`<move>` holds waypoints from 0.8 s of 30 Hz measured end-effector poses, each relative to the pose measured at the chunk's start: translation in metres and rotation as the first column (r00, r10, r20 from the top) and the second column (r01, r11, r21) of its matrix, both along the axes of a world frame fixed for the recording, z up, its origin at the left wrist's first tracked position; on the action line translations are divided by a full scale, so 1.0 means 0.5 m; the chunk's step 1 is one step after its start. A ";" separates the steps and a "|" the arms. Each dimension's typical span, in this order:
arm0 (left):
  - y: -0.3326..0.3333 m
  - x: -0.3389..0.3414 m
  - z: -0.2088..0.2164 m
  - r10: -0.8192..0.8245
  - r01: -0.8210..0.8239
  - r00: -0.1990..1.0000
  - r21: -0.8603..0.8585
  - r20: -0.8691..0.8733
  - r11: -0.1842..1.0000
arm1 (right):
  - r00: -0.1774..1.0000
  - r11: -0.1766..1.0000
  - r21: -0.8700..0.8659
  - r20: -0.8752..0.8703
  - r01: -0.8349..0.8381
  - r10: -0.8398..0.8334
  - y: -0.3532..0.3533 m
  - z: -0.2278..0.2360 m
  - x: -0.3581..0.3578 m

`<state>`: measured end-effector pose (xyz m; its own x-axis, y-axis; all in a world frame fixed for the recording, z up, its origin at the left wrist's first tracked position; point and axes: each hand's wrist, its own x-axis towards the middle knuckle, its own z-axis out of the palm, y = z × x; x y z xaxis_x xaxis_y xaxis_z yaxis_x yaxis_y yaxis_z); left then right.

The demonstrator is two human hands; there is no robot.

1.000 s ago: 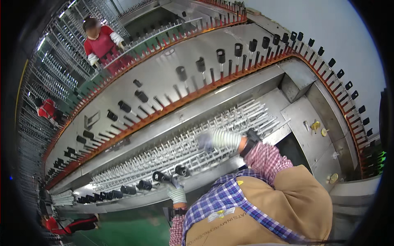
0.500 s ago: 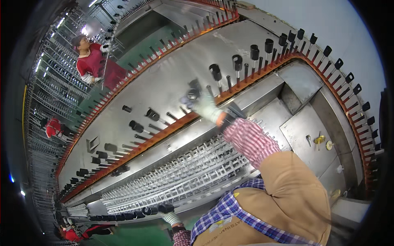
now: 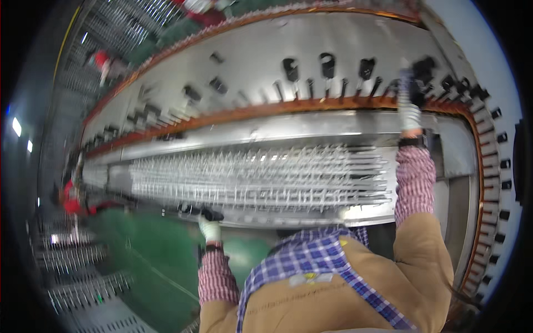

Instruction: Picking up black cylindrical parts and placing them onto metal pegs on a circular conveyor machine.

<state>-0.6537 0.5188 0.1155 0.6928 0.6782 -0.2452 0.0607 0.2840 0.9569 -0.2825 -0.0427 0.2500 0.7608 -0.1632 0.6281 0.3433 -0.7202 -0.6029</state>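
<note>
My right hand [image 3: 410,105], in a pale glove with darker fingers, is stretched out over the far rail on the right. It is blurred, but its fingers close on a black cup-shaped part [image 3: 423,69]. Low on the left, my gloved left hand [image 3: 210,228] is closed on another black cup-shaped part [image 3: 212,214], beside the tray's near edge. More dark parts lie to its left, too smeared to tell apart. Black cups [image 3: 327,65] stand on upright pins along the orange rail [image 3: 266,110], with bare-topped pins between some of them.
Silvery metal racks [image 3: 266,177] lie stacked in the metal trough before me. The orange rail curves round on the right with more black cups [image 3: 502,137]. People in red [image 3: 72,197] stand at the left and far side. Hanging racks [image 3: 72,250] and green floor [image 3: 144,250] are at left.
My view has turned. My right hand has moved right along the rail, from the middle to near the curve. My left hand is still at the dark parts by the tray edge.
</note>
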 end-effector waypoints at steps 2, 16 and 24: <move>0.014 -0.008 -0.044 0.165 0.178 0.904 0.698 -0.395 0.694 | 0.953 0.869 0.477 -0.186 -0.127 0.241 0.081 0.093 -0.078; -0.041 0.066 0.054 0.217 0.342 0.765 0.668 -0.607 0.661 | 0.337 0.067 0.963 -0.157 0.262 0.928 0.633 -0.091 -0.635; -0.002 0.081 0.028 -0.052 0.373 0.870 0.587 -0.490 0.719 | 0.462 -0.063 0.954 -0.083 0.292 0.883 0.561 -0.091 -0.675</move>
<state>-0.6131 0.5179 0.1295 0.7770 0.6217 -0.0993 0.4665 -0.4627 0.7538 -0.6199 0.2380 0.2045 0.8301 0.3898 -0.3988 -0.5563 0.6290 -0.5431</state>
